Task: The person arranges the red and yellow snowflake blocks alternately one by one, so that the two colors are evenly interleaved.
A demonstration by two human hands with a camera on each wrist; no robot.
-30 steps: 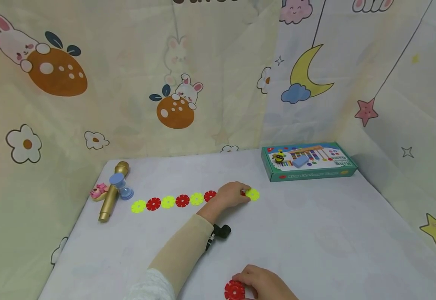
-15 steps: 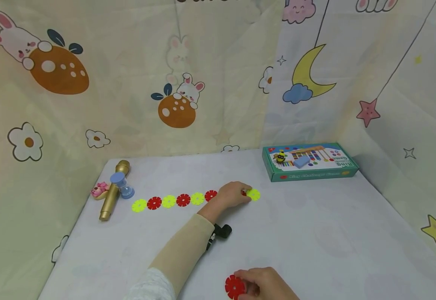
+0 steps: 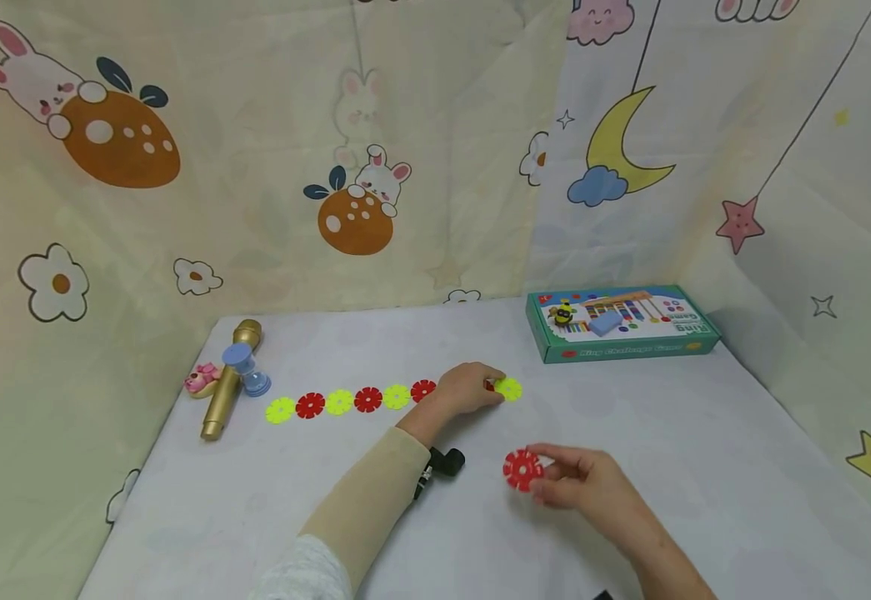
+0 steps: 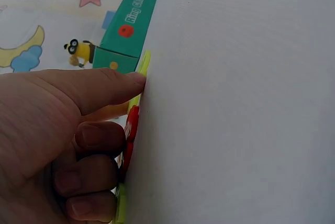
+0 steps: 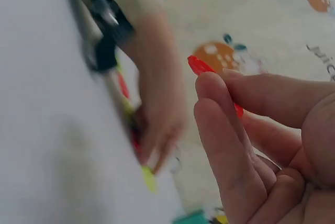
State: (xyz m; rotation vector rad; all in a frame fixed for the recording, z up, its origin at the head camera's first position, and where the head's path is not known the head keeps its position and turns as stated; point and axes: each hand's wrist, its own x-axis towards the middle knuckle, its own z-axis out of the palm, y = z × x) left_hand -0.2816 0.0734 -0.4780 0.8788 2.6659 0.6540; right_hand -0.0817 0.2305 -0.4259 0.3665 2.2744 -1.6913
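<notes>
A row of flat, notched plastic snowflake discs, yellow and red by turns, runs across the white table, from a yellow disc at the left to my left hand. That hand's thumb and forefinger pinch the yellow snowflake disc at the row's right end, low at the tabletop. Part of the row is hidden behind the hand. In front and to the right, my right hand holds a red snowflake disc raised above the table, face toward the head camera. The right wrist view shows this red disc between thumb and fingertips.
At the table's left lie a gold microphone, a blue sand timer and a small pink toy. A green game box lies at the back right, with a small bee-like figure and a blue block on it.
My right hand has risen from the bottom edge, moving forward and right with the red snowflake disc. My left hand stays at the end of the row.
</notes>
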